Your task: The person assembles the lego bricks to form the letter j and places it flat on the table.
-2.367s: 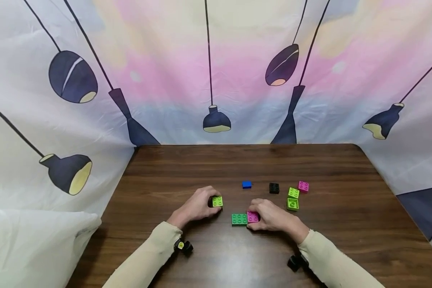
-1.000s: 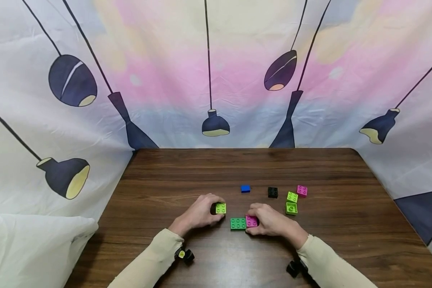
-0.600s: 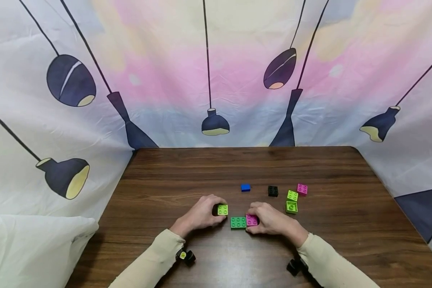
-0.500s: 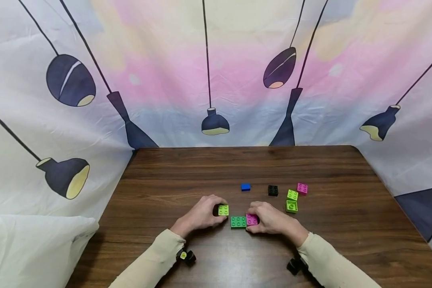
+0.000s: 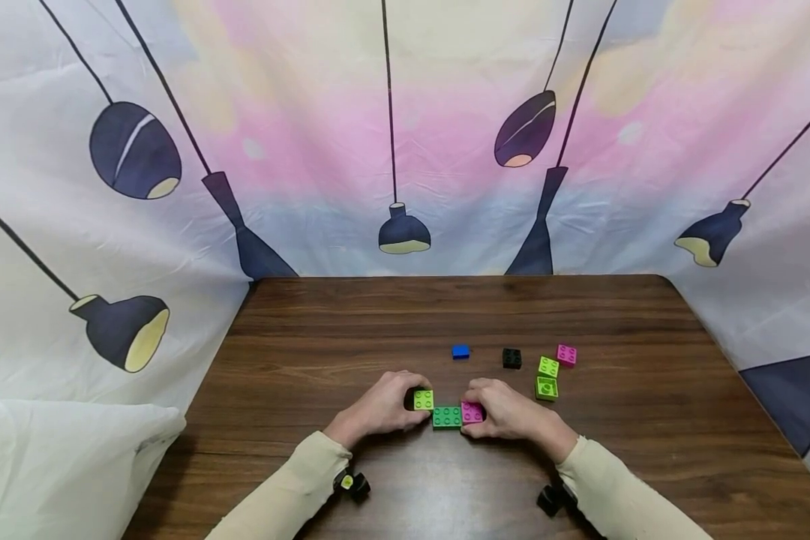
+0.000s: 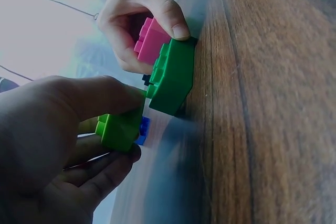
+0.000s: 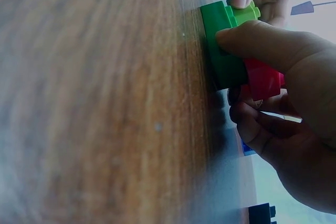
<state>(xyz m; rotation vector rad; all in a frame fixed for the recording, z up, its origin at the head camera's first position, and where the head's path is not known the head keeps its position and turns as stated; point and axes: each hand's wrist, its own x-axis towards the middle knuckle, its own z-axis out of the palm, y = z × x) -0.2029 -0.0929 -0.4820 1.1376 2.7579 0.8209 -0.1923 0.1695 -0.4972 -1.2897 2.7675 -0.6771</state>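
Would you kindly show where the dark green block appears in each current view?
Head: dark green block, lower half, slightly right of centre.
Left wrist: dark green block, near centre, slightly high.
Right wrist: dark green block, upper half, right of centre, partly behind the right hand.
Shared landmark: the pink block that hand holds.

Perhaps a draped booth — lamp-print cloth point(image 5: 310, 150) behind a table point(image 5: 351, 322).
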